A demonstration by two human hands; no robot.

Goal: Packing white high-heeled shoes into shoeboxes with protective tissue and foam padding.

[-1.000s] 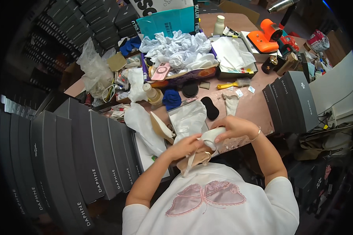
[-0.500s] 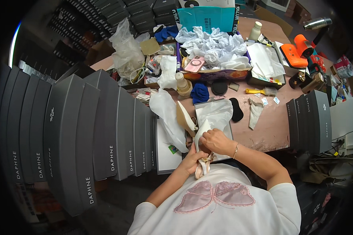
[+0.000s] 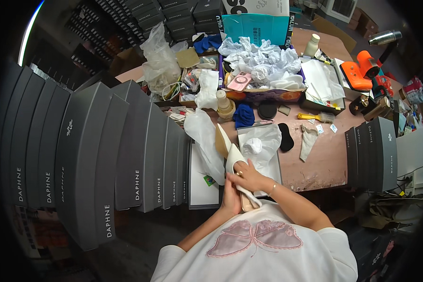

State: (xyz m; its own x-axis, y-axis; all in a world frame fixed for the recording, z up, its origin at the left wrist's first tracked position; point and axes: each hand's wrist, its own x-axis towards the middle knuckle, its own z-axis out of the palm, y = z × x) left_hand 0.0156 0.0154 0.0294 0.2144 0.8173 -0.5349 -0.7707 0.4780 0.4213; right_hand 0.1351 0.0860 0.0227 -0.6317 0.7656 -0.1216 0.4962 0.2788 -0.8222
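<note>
Pinkish tabletop (image 3: 324, 171) spreads toward 2 o'clock of the hands. Held by the left hand (image 3: 230, 198) at its 7 o'clock side, 1 white shoe (image 3: 233, 156) points toward 12; the right hand (image 3: 251, 177) covers its opening, its grip unclear.

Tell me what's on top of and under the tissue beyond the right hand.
A crumpled white ball rests on the tissue. Beneath, a grey box edge shows; the tissue hides anything else there. The right hand blocks part too.
</note>
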